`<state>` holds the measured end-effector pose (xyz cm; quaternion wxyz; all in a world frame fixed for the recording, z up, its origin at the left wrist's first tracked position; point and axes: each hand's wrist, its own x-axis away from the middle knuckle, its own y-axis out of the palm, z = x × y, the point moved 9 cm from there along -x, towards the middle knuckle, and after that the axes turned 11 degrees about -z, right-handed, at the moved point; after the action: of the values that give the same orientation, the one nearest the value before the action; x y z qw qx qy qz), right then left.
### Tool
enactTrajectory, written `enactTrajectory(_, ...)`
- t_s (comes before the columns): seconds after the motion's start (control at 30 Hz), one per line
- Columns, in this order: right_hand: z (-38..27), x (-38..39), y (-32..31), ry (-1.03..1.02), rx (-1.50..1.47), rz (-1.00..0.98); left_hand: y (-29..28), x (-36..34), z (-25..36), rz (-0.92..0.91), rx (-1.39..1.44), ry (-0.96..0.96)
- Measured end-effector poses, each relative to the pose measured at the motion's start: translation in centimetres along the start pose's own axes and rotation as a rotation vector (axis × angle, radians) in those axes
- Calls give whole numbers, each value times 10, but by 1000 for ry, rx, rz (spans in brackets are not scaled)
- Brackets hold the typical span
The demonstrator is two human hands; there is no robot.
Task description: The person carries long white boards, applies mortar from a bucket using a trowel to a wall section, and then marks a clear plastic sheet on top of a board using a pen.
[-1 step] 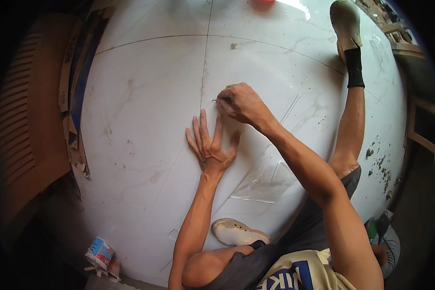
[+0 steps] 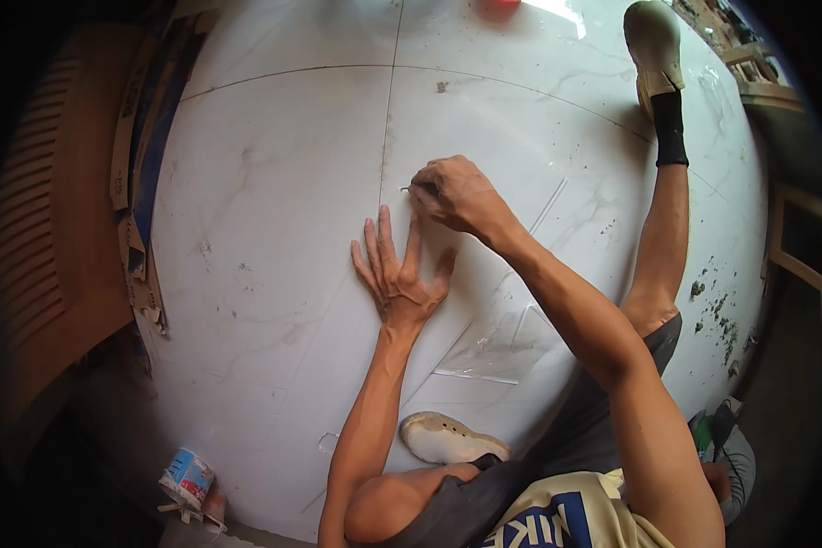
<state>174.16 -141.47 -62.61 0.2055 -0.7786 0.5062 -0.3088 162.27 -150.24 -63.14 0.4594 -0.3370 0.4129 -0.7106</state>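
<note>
Glossy marble tile (image 2: 274, 210) under left hand (image 2: 397, 274)

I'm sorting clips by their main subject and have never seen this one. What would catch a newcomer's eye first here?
First, the two bare hands at the middle of the glossy white marble-patterned floor tiles: the left hand pressed flat with fingers spread, the right hand just above it, pinching a thin small tool, too small to identify, at the tile joint. Next, the clear plastic film lying below them, and the small blue-and-white can at the lower left edge.
</note>
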Motion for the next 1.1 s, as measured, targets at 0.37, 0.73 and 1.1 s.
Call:
enactTrajectory(0.37, 11, -5, 2, 72, -74, -9, 1, 1, -1, -10, 29, 18)
enactTrajectory(0.73, 25, 11, 10, 198, -107, -91, 5, 2, -4, 10, 68, 15)
enactTrajectory(1.1, 78, 179, 4, 582, -159, -52, 8, 4, -6, 19, 46, 32)
